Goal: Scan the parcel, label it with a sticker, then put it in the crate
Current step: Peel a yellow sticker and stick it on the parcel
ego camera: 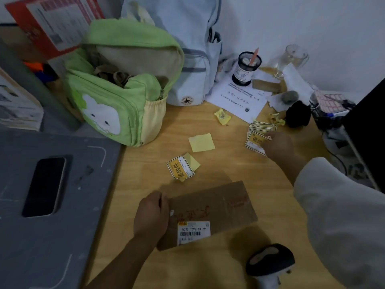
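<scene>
**Dim room, wood bench against white wall**

Light wood bench [208, 126] runs back to a plain white wall [312, 24]. Grey surface [68, 236] with white corner marks adjoins the bench on the left. Grey upright post [31, 84] far left, cartons behind it. Dark panel [368, 122] at right edge. Lighting low, soft shadows.

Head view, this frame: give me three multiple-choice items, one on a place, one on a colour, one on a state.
1. Where is the handheld barcode scanner?
A. on the wooden table, right of the flat brown cardboard parcel
B. in the right hand
C. inside the green backpack

2. What colour is the open backpack?
A. red
B. green
C. black

3. What is the right hand doing?
A. resting on the phone
B. holding the scanner
C. fingers on the fanned stack of yellow stickers

Answers: 1 A, it lies unheld at bottom right; 2 B, green fabric; 3 C, the hand covers the stack.
</scene>
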A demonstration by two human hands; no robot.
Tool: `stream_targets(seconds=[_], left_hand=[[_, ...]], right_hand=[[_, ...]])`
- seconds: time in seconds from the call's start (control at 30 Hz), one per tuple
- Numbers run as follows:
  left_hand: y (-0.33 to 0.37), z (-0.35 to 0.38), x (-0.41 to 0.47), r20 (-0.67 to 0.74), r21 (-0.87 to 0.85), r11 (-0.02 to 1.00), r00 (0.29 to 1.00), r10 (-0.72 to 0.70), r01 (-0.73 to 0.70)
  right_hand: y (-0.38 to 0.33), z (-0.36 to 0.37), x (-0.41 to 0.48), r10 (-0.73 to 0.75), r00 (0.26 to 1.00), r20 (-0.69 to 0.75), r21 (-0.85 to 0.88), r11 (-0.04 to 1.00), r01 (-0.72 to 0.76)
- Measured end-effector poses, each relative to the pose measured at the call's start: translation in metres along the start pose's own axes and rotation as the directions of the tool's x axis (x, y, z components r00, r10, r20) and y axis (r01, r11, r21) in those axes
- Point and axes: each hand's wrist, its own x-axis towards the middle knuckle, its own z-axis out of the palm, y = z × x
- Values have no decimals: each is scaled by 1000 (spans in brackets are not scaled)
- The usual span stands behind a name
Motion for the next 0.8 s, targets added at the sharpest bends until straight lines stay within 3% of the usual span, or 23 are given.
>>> stream_targets(seconds=[0.17,0.27,0.4,0.5,0.67,0.8], left_hand=[[1,0,-1,-25,-24,1000,1000,7,-7],[2,-1,-2,-25,-25,1000,1000,3,-3],[4,-3,-1,-22,-25,999,999,24,-25],[5,-7,2,20,-18,1000,1000,21,-21],[5,-18,3,192,-5,999,980,-51,52],[3,-22,0,209,-32,997,976,-64,72]], right_hand=[[-6,13,5,-40,998,51,-336,940,55],[-7,15,2,-32,999,5,-428,903,31],[-9,9,-4,11,999,-50,-400,916,-30],[-9,5,-9,67,998,24,-241,969,-59],[-15,-7,-16,-13,997,69,-188,982,26],[-13,-13,-20,-47,996,72,-171,984,58]])
